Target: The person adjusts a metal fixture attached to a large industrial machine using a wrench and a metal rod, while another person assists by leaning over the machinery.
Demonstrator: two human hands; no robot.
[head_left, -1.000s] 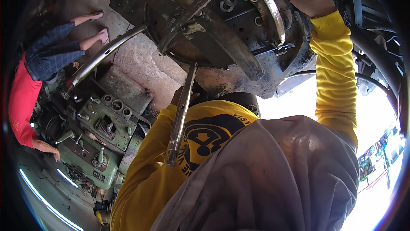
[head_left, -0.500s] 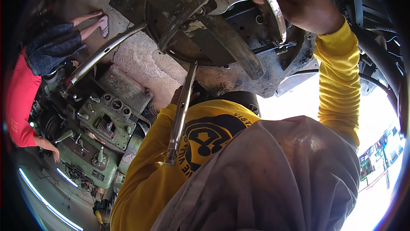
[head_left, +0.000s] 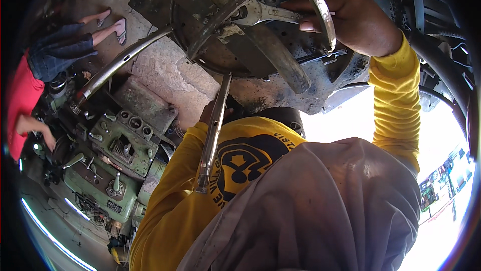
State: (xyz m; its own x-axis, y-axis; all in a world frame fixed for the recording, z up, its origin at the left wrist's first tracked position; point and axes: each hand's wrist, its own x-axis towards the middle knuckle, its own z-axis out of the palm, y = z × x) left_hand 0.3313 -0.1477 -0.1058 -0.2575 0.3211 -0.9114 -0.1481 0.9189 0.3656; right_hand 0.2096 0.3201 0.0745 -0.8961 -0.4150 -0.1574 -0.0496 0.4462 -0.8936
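My right hand (head_left: 358,18) reaches up behind a curved bright metal band (head_left: 320,8), and its fingers and thumb pinch the handle end of a grey wrench (head_left: 260,13). The wrench's head sits on a dark, greasy round plate (head_left: 225,55) crossed by a rusty curved bar (head_left: 280,60). My left hand (head_left: 206,113), mostly hidden behind my yellow sleeve, grips a long slim metal tool (head_left: 213,130) that runs from the plate's edge down across my chest. I wear a yellow long-sleeved shirt and grey overalls.
A green machine (head_left: 107,156) with levers and dials stands lower left. A long curved metal bar (head_left: 117,65) lies above it on rough concrete. Another person in a red top and blue shorts (head_left: 30,85) stands at the left edge, hand down. Black hoses (head_left: 441,65) run at right.
My right hand has come down from the top edge into full view and closed on the wrench handle. The person at left has shifted slightly. The left hand and long tool stayed put.
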